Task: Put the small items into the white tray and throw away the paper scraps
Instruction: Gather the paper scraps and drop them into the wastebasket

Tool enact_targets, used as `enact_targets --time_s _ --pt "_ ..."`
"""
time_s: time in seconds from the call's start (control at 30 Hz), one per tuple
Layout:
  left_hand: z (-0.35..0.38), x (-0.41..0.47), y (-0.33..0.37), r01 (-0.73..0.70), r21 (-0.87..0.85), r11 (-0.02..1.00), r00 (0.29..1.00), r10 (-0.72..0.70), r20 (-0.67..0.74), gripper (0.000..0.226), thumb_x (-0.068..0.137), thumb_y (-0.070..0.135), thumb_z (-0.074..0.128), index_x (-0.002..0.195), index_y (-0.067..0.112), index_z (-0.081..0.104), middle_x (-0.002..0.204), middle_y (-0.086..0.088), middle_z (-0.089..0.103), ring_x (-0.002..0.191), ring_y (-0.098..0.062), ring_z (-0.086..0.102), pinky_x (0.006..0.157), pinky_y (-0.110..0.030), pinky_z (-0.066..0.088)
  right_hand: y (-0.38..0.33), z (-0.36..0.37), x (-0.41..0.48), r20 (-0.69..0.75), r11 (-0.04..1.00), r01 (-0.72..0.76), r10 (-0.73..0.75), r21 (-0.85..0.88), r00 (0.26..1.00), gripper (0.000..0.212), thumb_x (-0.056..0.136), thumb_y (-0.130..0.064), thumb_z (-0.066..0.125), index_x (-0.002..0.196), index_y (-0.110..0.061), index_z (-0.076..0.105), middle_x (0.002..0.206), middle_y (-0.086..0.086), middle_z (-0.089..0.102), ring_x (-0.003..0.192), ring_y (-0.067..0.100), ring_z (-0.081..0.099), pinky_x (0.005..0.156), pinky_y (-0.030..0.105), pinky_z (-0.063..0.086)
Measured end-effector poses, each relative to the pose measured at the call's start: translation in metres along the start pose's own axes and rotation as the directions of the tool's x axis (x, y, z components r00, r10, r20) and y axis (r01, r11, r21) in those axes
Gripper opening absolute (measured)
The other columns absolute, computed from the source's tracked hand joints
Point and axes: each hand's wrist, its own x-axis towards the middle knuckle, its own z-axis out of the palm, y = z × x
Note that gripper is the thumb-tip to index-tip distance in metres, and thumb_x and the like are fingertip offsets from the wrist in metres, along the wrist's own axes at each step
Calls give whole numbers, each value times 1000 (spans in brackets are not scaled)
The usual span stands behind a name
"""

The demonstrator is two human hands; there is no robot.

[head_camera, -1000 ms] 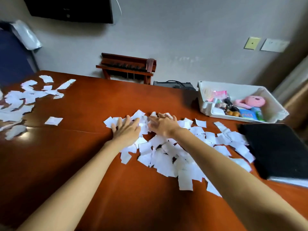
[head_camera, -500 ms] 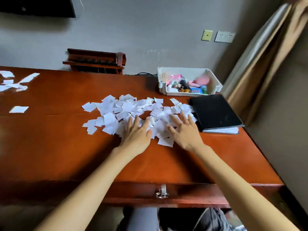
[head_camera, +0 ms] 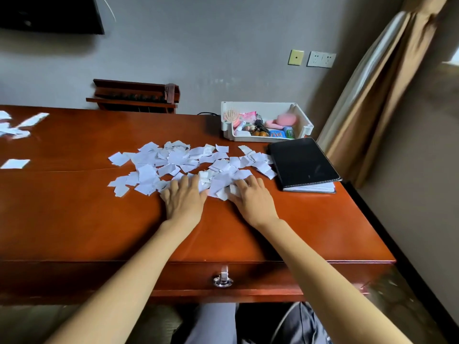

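A spread of white paper scraps [head_camera: 178,162] covers the middle of the red-brown wooden desk [head_camera: 74,219]. My left hand [head_camera: 183,199] lies flat, palm down, on the near edge of the pile. My right hand [head_camera: 250,197] lies beside it with fingers spread on the scraps, a small heap bunched between the two hands. The white tray [head_camera: 304,120] stands at the back right and holds several small items, among them a pink toy [head_camera: 285,120] and a small brush.
A black notebook [head_camera: 301,162] lies right of the scraps, in front of the tray. More scraps [head_camera: 15,127] lie at the far left of the desk. A drawer with a metal ring pull [head_camera: 222,280] faces me. A curtain [head_camera: 372,95] hangs at the right.
Both hands have drawn back toward me from the far side of the pile to its near edge, raking scraps along. The view has pulled back, showing the desk's front edge and drawer.
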Motion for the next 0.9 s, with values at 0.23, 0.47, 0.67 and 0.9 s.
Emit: enact_targets --time_s 0.23,0.47,0.67,0.9 --pt "1 13 7 -67 -72 995 990 58 -127 28 97 15 45 123 7 47 123 -13 53 116 -28 49 91 -35 45 3 -8 5 -30 998 -13 15 54 999 32 89 -12 54 121 -7 51 118 13 52 103 31 55 72 31 42" --pt "-19 38 16 -30 -455 890 985 -50 -164 17 95 8 47 100 -2 60 107 -18 61 97 -32 60 73 -35 49 13 -26 27 -68 938 -179 208 296 976 34 86 10 45 115 -1 59 116 18 62 106 31 61 84 30 50" --pt "-45 53 34 -39 -703 710 978 -117 -173 18 91 6 53 103 -1 63 110 -15 65 107 -26 57 76 -23 38 18 -55 39 -190 853 -194 319 484 928 33 85 9 51 116 4 60 113 22 66 105 35 63 79 33 51" --pt "-47 35 46 29 -837 547 976 -197 -95 20 88 6 54 99 -4 67 105 -13 67 102 -24 59 79 -23 39 27 -49 15 -139 800 -258 388 542 911 33 85 5 53 116 3 60 106 25 68 93 38 66 75 38 55"
